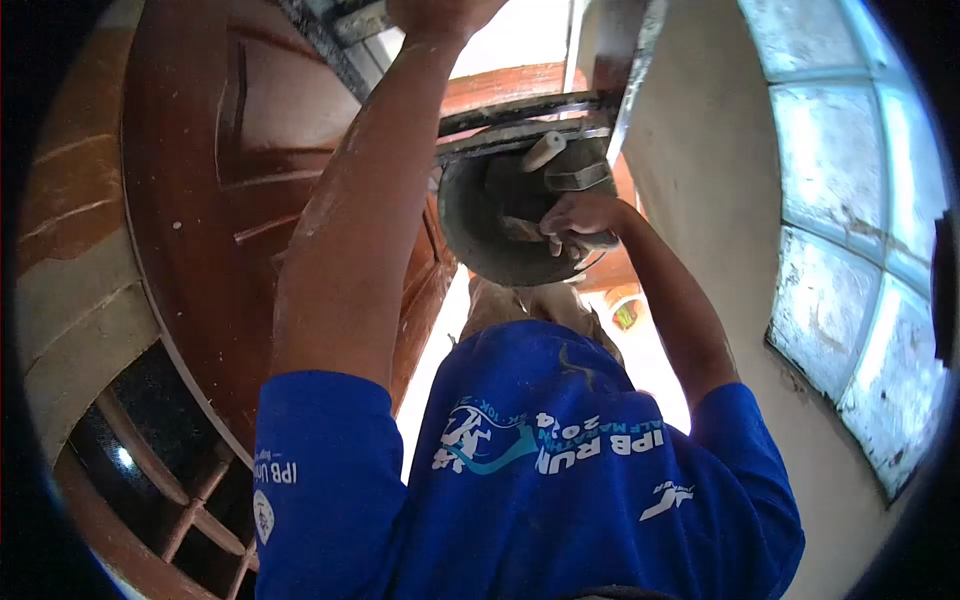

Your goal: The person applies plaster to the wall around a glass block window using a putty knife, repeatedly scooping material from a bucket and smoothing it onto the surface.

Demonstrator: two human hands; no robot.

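A dark bucket (480, 240) hangs or stands in front of my body, beneath the dark metal rungs (520, 120) of what looks like a ladder. My right hand (585, 218) is over the bucket's opening at its right side. Its fingers are curled downward, and what they grip, if anything, is hidden. Inside the bucket lie a tool with a pale cylindrical handle (543, 151) and a grey blocky piece (578, 172). My left hand (445, 12) reaches up to the top edge, close to the ladder frame; its fingers are cut off from view.
A brown panelled wooden door (200, 200) stands on the left, near a wooden lattice (180, 515). To the right are a plastered wall (700, 200) and glass blocks (830, 150). Far below, a small container (625, 312) sits on the bright floor.
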